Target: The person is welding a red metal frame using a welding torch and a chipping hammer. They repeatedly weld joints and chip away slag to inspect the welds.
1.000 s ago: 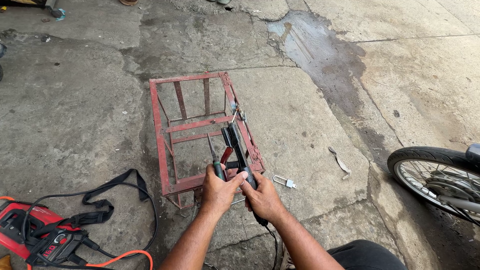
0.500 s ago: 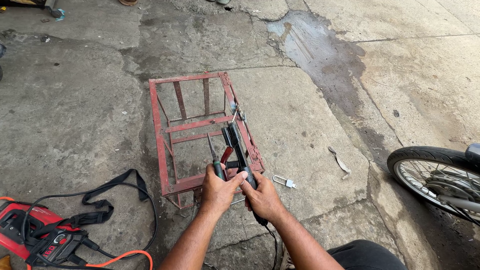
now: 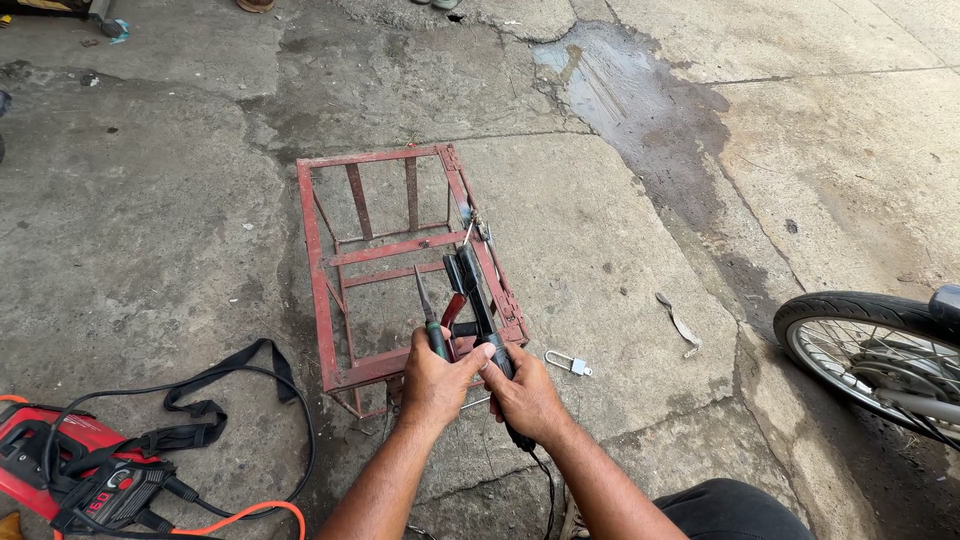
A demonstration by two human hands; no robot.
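A red metal frame (image 3: 318, 262) of welded bars lies on the concrete floor in front of me. My left hand (image 3: 432, 385) grips a slim green-handled tool (image 3: 427, 312) that points up over the frame's near end. My right hand (image 3: 527, 395) holds a black and red welding electrode holder (image 3: 468, 290) with a black cable running back toward me. The two hands touch each other just above the frame's near right corner. A thin metal rod (image 3: 474, 404) shows beneath them.
A small padlock (image 3: 570, 363) lies right of the frame. A red welding machine (image 3: 72, 472) with black strap and orange cable sits at lower left. A motorcycle wheel (image 3: 872, 358) is at the right edge. A metal scrap (image 3: 677, 323) and a wet patch (image 3: 640, 110) lie beyond.
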